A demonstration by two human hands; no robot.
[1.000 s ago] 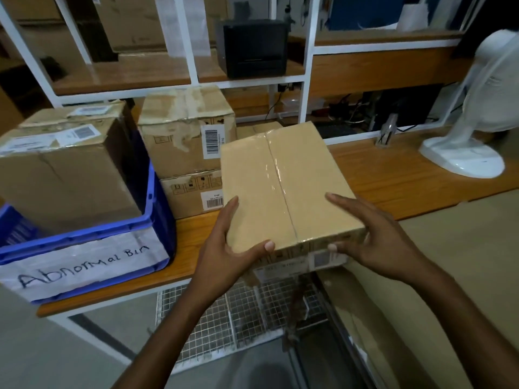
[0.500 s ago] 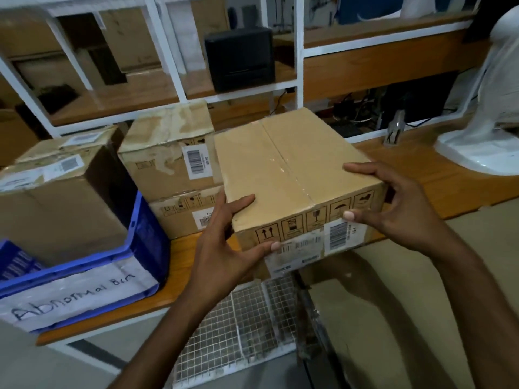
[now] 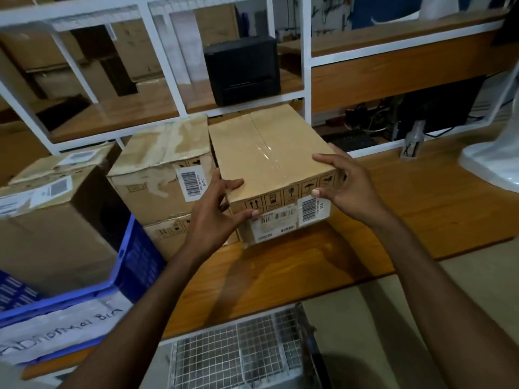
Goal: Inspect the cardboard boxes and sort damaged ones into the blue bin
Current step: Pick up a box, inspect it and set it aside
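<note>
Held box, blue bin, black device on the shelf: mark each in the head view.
held box point(image 3: 269, 153), head view, taped top face.
blue bin point(image 3: 140, 259), head view, right side wall.
black device point(image 3: 241, 68), head view, front face.

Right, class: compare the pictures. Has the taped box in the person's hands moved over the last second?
Yes. The box has gone away from the person, from over the front edge of the bench to further in, beside the stack of boxes.

Five cardboard boxes point(image 3: 269, 153), one blue bin point(image 3: 140, 254)
</note>
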